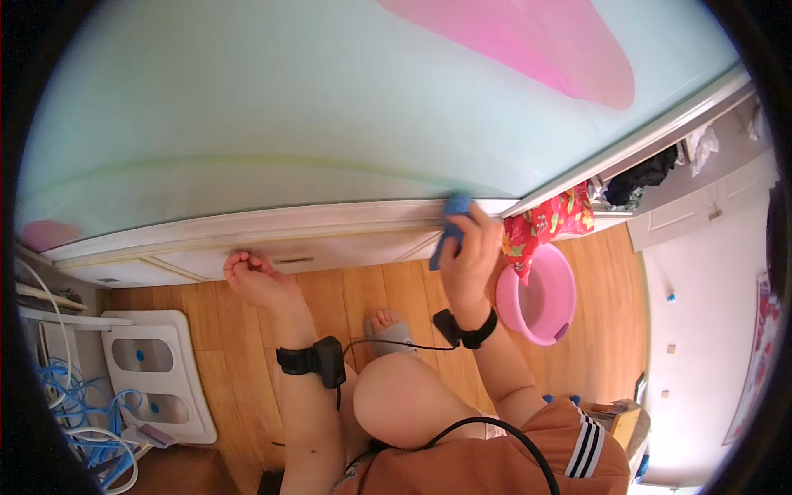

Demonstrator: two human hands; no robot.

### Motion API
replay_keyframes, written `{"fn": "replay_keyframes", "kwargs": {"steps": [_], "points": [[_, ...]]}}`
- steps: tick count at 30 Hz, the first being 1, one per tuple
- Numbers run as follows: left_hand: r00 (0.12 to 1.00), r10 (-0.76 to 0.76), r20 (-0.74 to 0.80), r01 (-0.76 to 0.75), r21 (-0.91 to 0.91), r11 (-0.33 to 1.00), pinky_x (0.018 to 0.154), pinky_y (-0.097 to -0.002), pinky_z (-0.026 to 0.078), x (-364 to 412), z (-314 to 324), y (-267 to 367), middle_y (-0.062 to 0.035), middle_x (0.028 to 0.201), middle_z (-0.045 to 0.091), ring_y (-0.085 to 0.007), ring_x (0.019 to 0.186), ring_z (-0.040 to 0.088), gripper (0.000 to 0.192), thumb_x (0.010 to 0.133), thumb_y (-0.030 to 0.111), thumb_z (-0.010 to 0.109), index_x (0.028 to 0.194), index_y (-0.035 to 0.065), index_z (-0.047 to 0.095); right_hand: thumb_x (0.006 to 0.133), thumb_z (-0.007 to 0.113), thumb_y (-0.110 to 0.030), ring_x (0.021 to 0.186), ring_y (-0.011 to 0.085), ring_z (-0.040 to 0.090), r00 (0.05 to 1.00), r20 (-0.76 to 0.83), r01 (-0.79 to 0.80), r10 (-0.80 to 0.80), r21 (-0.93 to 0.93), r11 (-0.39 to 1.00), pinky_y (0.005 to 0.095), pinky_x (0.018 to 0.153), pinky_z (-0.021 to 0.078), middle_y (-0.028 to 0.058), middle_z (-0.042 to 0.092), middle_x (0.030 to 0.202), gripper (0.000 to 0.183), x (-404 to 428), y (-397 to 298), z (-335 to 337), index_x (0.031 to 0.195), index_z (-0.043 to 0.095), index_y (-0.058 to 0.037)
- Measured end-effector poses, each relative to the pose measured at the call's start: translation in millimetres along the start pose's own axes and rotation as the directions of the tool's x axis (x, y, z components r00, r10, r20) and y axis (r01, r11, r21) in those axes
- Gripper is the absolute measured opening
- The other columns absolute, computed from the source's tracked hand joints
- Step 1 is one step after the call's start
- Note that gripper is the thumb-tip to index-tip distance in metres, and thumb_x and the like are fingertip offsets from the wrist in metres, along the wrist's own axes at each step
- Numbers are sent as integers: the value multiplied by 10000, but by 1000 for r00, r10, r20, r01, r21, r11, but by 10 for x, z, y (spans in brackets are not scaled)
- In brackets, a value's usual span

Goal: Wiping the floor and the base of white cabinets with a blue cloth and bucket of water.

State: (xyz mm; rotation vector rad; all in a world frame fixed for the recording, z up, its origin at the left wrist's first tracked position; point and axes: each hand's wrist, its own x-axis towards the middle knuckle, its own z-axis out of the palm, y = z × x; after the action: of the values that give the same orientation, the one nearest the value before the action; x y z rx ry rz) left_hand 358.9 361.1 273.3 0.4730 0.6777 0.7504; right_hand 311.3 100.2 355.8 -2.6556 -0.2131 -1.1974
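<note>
In my right hand (471, 260) is a bunched blue cloth (456, 213). The cloth touches the lower frame (346, 210) of a pale blue glass sliding door (278, 111), close to the door's right end. Below the door frame, my left hand (257, 278) hovers in front of the white drawer fronts (235, 263). Its fingers are curled in, and nothing shows between them. The glass carries pink shapes (532, 43) and a thin green curved line (278, 161).
A pink plastic basin (504, 297) stands on the wood floor (594, 322) at right, below a red flowered cloth (550, 219) hanging from the open wardrobe compartment. Left lie a white panel (145, 387) with two oval openings and tangled blue cables (86, 402). A black cord (408, 344) links my wrist straps.
</note>
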Motion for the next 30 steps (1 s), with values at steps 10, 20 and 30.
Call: {"fn": "replay_keyframes", "kwargs": {"steps": [10, 20, 30], "points": [[998, -61, 21, 62, -30, 998, 611, -225, 417, 44, -50, 31, -1, 844, 521, -117, 672, 447, 124, 932, 3, 438, 906, 93, 519, 656, 536, 140, 1064, 404, 499, 952, -237, -224, 195, -104, 969, 485, 906, 417, 201, 559, 1101, 400, 155, 162, 13, 1015, 585, -29], [994, -71, 83, 78, -82, 994, 612, -216, 404, 45, -59, 61, -6, 846, 514, -105, 679, 452, 148, 903, -25, 415, 884, 90, 506, 606, 605, 113, 914, 320, 544, 973, -166, 198, -160, 249, 948, 414, 773, 456, 112, 608, 1122, 399, 253, -1169, 606, 957, 648, -71], [975, -185, 123, 192, -46, 980, 617, -220, 404, 71, -81, 192, -15, 847, 518, -108, 691, 454, 153, 898, -24, 411, 880, 91, 510, 783, 606, 1, 1105, 303, 580, 976, 25, 200, -216, 288, 936, 451, 910, 442, 104, 625, 1243, 285, -92, -749, 572, 1048, 672, -79]]}}
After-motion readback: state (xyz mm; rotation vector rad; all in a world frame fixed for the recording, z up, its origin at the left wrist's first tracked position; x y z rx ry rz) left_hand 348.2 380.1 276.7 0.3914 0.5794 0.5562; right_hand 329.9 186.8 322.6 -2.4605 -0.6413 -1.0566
